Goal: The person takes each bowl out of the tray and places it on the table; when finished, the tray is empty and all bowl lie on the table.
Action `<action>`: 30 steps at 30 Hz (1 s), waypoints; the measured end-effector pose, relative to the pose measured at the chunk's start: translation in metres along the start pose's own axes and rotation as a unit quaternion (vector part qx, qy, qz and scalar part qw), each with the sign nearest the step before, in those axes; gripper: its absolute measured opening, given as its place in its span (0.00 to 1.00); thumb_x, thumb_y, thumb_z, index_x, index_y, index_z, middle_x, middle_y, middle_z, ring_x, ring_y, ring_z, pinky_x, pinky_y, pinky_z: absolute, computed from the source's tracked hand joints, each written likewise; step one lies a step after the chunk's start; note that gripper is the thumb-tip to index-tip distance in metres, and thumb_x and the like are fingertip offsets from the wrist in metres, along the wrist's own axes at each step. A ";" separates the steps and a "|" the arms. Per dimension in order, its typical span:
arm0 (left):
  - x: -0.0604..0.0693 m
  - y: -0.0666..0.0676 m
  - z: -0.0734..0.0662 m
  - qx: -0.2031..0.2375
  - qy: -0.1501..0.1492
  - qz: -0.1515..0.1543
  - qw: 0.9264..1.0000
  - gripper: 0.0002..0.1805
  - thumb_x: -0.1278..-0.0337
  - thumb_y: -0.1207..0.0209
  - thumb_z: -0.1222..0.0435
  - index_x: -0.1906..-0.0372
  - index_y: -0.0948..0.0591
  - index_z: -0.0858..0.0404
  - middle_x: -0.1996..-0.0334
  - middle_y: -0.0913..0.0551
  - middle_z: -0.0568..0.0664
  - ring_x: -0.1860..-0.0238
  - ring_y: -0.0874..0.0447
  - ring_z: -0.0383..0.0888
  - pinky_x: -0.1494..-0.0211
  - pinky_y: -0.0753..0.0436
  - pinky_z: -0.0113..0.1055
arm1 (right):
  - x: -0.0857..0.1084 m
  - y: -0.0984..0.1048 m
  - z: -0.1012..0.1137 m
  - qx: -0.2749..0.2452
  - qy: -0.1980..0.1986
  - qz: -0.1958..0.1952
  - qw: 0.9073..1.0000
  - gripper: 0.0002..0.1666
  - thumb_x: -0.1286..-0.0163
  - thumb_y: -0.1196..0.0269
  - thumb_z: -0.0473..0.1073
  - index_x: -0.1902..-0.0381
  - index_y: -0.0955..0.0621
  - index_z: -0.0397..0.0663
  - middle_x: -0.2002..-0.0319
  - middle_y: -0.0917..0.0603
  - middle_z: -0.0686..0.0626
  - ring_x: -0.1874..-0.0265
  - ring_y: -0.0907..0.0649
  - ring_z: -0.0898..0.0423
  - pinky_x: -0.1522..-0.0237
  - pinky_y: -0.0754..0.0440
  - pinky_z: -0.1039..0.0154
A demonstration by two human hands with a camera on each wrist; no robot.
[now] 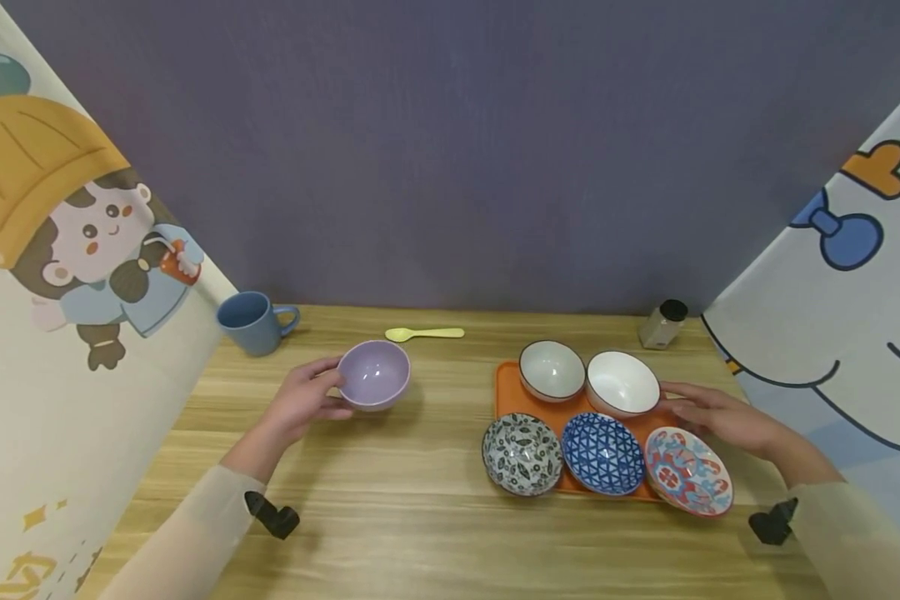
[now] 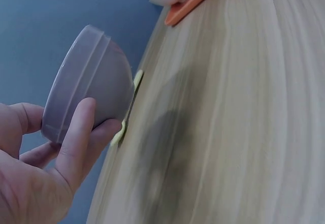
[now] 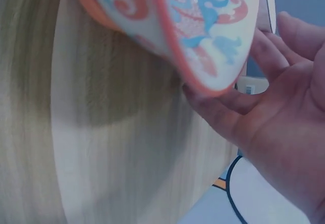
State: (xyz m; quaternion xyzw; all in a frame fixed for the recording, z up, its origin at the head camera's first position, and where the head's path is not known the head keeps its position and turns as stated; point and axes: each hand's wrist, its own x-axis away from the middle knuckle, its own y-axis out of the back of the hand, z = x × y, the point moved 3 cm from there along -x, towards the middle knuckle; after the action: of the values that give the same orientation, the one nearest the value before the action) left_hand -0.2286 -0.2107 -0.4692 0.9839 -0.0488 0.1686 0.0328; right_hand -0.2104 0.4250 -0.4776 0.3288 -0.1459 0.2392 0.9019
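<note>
A purple bowl (image 1: 375, 375) is tilted in my left hand (image 1: 307, 398), its shadow falling on the table. The thumb is at the bowl's rim, and the fingers (image 2: 76, 137) support its outer wall in the left wrist view. On the right, my right hand (image 1: 723, 417) reaches to the right edge of a white bowl (image 1: 622, 385), fingertips at its outer side. In the right wrist view, one of its fingers (image 3: 218, 112) lies by the rim of a red-and-blue patterned bowl (image 3: 213, 26), which partly hides the fingertips.
An orange tray (image 1: 506, 383) lies under several bowls, including a pale grey bowl (image 1: 552, 371), a black-and-white leaf bowl (image 1: 522, 455) and a blue patterned bowl (image 1: 603, 454). Along the back stand a blue mug (image 1: 251, 325), a yellow spoon (image 1: 427, 333) and a black-capped jar (image 1: 662, 325).
</note>
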 end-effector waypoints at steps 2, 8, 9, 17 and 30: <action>0.004 0.006 0.003 -0.001 0.002 -0.003 1.000 0.33 0.31 0.50 0.69 0.23 0.38 0.71 0.33 0.33 0.74 0.61 0.12 0.51 0.56 0.07 0.41 | -0.001 0.000 0.001 -0.002 0.001 0.008 1.000 0.40 0.17 0.49 0.55 0.18 0.46 0.42 0.23 0.44 0.25 0.30 0.33 0.24 0.44 0.13 0.43; 0.017 0.024 0.012 -0.001 0.007 -0.008 1.000 0.33 0.28 0.51 0.68 0.22 0.40 0.71 0.33 0.33 0.75 0.61 0.11 0.49 0.54 0.08 0.40 | -0.002 -0.001 0.001 0.014 0.008 0.003 1.000 0.40 0.17 0.50 0.56 0.18 0.47 0.43 0.23 0.45 0.25 0.29 0.35 0.22 0.42 0.15 0.39; 0.019 0.027 0.013 -0.003 0.007 -0.009 1.000 0.33 0.28 0.51 0.68 0.22 0.41 0.71 0.33 0.33 0.75 0.60 0.11 0.48 0.54 0.08 0.40 | -0.002 -0.001 0.000 0.017 0.009 -0.004 1.000 0.40 0.17 0.50 0.56 0.18 0.46 0.44 0.23 0.43 0.26 0.29 0.35 0.22 0.42 0.14 0.39; 0.027 0.052 0.020 -0.005 0.004 -0.024 1.000 0.33 0.25 0.53 0.67 0.21 0.44 0.73 0.34 0.33 0.76 0.60 0.11 0.46 0.53 0.08 0.40 | 0.001 0.000 -0.009 0.008 0.042 -0.068 0.997 0.41 0.19 0.43 0.50 0.18 0.45 0.44 0.26 0.35 0.27 0.33 0.29 0.25 0.53 0.08 0.53; 0.035 0.090 0.035 0.013 0.004 -0.050 0.999 0.34 0.23 0.55 0.67 0.19 0.49 0.71 0.27 0.43 0.76 0.60 0.11 0.41 0.53 0.08 0.39 | -0.007 0.001 -0.029 0.047 0.022 -0.108 0.993 0.42 0.25 0.36 0.49 0.22 0.39 0.36 0.32 0.29 0.25 0.39 0.21 0.28 0.58 0.11 0.67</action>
State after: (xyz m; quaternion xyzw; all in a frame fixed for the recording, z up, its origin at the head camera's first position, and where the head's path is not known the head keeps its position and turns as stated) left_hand -0.1940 -0.3060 -0.4863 0.9849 0.0023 0.1710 0.0285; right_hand -0.2135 0.4431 -0.5013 0.3791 -0.0782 0.1543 0.9090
